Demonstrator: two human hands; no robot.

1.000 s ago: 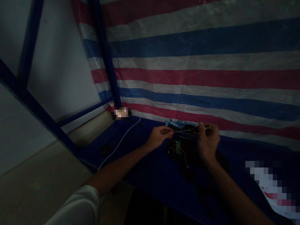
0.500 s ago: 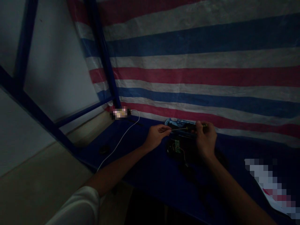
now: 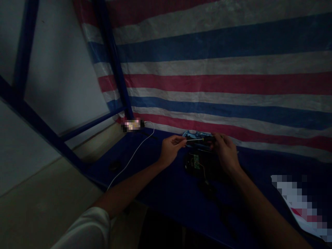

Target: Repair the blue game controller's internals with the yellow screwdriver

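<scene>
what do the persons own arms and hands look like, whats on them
The left hand and right hand are bare, with no gloves. The left forearm and right forearm are bare too. A white short sleeve shows on the left arm; the right sleeve is out of view. In the dim light, no watch or band is visible.

There is one left hand point(image 3: 171, 150), one right hand point(image 3: 225, 154), one screwdriver point(image 3: 201, 139), one green circuit board point(image 3: 196, 161), one white cable point(image 3: 132, 159), one striped tarpaulin point(image 3: 207, 58), one table point(image 3: 155, 204) and two pixel-blurred objects point(image 3: 132, 124) point(image 3: 298, 204).
</scene>
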